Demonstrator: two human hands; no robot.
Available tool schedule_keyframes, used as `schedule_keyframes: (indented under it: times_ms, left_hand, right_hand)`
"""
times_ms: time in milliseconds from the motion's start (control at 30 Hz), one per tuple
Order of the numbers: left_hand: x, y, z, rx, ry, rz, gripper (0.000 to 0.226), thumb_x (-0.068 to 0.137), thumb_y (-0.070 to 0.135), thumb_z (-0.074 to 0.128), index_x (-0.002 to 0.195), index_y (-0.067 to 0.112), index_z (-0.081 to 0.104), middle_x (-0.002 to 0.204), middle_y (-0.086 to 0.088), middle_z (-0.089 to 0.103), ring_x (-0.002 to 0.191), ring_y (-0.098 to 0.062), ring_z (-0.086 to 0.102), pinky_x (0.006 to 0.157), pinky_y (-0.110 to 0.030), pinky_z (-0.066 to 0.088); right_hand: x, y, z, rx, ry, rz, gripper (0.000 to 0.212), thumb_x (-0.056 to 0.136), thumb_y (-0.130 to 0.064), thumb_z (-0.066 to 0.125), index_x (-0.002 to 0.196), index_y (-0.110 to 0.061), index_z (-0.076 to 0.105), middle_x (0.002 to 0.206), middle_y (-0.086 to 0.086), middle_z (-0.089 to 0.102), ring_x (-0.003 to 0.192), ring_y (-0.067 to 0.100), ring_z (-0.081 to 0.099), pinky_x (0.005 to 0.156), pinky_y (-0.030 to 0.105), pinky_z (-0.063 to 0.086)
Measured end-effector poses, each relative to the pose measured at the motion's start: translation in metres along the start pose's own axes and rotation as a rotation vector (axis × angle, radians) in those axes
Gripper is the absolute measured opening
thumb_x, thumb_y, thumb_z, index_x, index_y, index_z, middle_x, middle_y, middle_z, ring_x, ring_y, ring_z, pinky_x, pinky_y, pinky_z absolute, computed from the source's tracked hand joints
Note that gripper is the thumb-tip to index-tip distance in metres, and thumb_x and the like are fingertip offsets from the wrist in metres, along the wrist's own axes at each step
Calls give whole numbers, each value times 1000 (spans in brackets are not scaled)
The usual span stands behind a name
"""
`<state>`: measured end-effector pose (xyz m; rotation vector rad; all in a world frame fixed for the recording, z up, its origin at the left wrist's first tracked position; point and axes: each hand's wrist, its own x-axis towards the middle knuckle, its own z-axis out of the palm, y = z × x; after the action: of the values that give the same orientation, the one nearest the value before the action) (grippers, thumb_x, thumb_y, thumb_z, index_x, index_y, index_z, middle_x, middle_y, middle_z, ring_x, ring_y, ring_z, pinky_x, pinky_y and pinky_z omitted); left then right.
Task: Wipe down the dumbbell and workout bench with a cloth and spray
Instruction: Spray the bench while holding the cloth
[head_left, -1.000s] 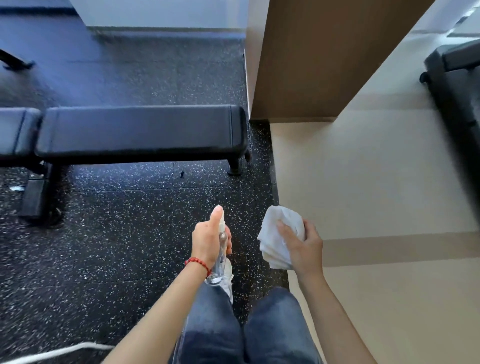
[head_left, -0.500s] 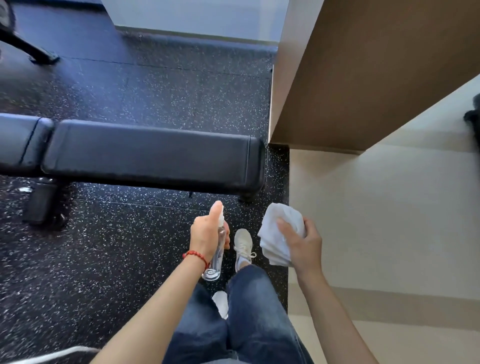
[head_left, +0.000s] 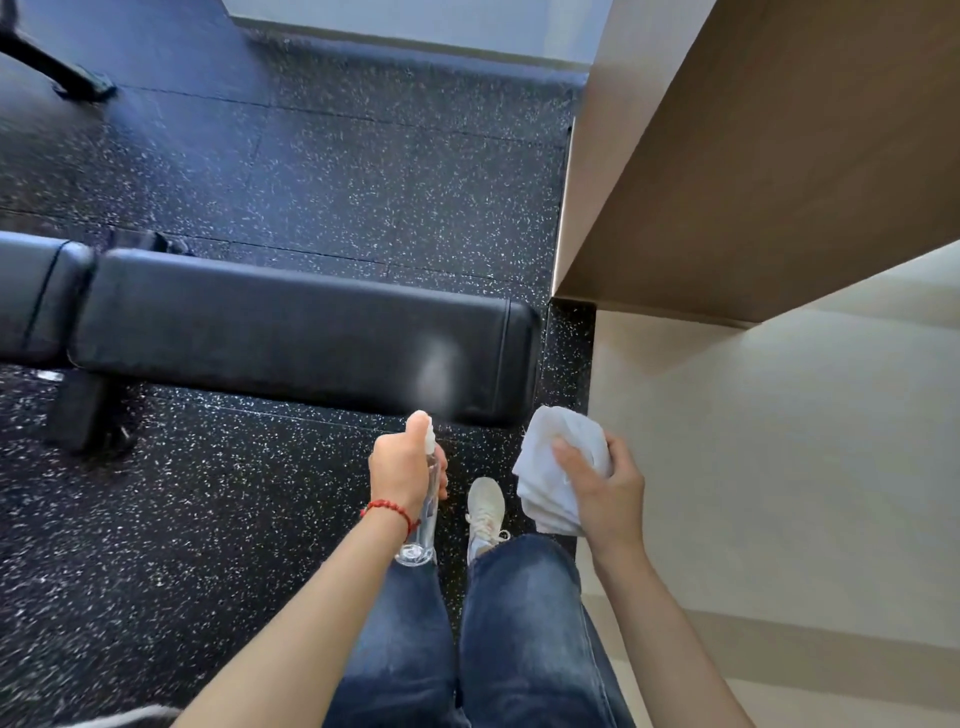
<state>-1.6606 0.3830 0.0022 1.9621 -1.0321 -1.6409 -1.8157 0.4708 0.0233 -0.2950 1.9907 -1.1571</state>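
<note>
The black padded workout bench (head_left: 291, 332) lies across the view on speckled rubber floor, right in front of me. My left hand (head_left: 402, 470) grips a clear spray bottle (head_left: 423, 514) upright, thumb on its white nozzle, which points at the bench's right end. A faint white mist (head_left: 436, 369) hangs over that end of the pad. To the right, my right hand (head_left: 605, 491) holds a folded white cloth (head_left: 558, 470) just off the bench's corner. No dumbbell is in view.
A tan wooden wall or cabinet (head_left: 753, 171) juts in at upper right beside the bench end. Beige floor (head_left: 779, 467) lies to the right. The bench's frame foot (head_left: 83, 415) sits at left, another machine's leg (head_left: 62, 73) at top left.
I have stepped closer, so the bench now sits nearer my hands. A puff of spray mist has appeared over its right end. Both hands keep their grips.
</note>
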Motion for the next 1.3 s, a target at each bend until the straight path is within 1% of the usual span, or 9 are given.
schedule_keyframes:
  times_ms: [167, 267, 367, 533, 633, 733, 867, 1033, 1300]
  left_hand:
    - [12, 15, -14, -14, 82, 9, 68, 92, 47, 42, 39, 5, 51, 40, -12, 49, 38, -24, 49, 52, -31, 46]
    - [23, 23, -28, -34, 115, 2, 70, 90, 51, 43, 34, 9, 48, 38, -11, 47, 37, -23, 47, 50, -29, 44]
    - [36, 30, -46, -96, 128, -24, 65, 79, 54, 41, 29, 12, 47, 37, -10, 46, 36, -24, 46, 48, -30, 44]
    - [65, 38, -85, -161, 165, -58, 61, 89, 33, 42, 34, 7, 49, 37, -11, 46, 34, -23, 44, 41, -24, 38]
    - [83, 41, -116, -168, 158, -55, 60, 87, 37, 43, 35, 6, 50, 38, -11, 46, 35, -24, 44, 43, -26, 39]
    - [104, 43, -159, -109, 152, -66, 66, 84, 51, 43, 35, 9, 50, 39, -10, 49, 38, -24, 50, 47, -27, 44]
    - [130, 49, -219, -107, 164, -67, 64, 93, 37, 42, 39, 3, 50, 37, -8, 47, 34, -20, 46, 46, -25, 40]
    - [159, 50, -289, -178, 214, -94, 58, 90, 27, 43, 39, 1, 50, 39, -12, 46, 35, -23, 44, 37, -22, 37]
    - [192, 50, -356, -242, 294, -93, 71, 88, 50, 44, 27, 13, 47, 38, -10, 49, 39, -24, 49, 54, -33, 46]
  right_hand:
    - [10, -13, 18, -24, -35, 6, 31, 75, -23, 75, 100, -13, 61, 90, -3, 64, 83, 16, 59, 80, 37, 49]
    - [15, -24, 36, -43, -82, 13, 44, 64, -37, 71, 100, -14, 61, 92, -1, 65, 83, 16, 60, 81, 39, 50]
    - [20, -36, 59, -66, -112, -1, 47, 62, -39, 69, 101, -15, 61, 94, 0, 66, 84, 16, 61, 81, 37, 50]
    - [21, -54, 110, -102, -133, -48, 36, 72, -25, 76, 102, -14, 60, 93, -2, 65, 85, 15, 60, 79, 32, 49]
    - [18, -63, 145, -117, -130, -60, 28, 78, -16, 72, 102, -12, 60, 90, -4, 63, 83, 14, 59, 75, 27, 46]
    - [6, -69, 190, -111, -118, -51, 34, 74, -24, 75, 103, -15, 59, 91, -5, 63, 84, 15, 59, 76, 28, 47]
    - [-13, -80, 256, -103, -140, -47, 32, 78, -19, 73, 106, -12, 58, 95, -2, 63, 85, 14, 59, 70, 22, 45]
    - [-34, -91, 326, -125, -153, -38, 31, 79, -17, 70, 107, -10, 58, 97, 1, 64, 88, 17, 60, 79, 32, 49]
    - [-40, -117, 406, -199, -241, -92, 30, 79, -16, 70, 106, -11, 59, 96, 1, 64, 85, 14, 58, 73, 26, 45]
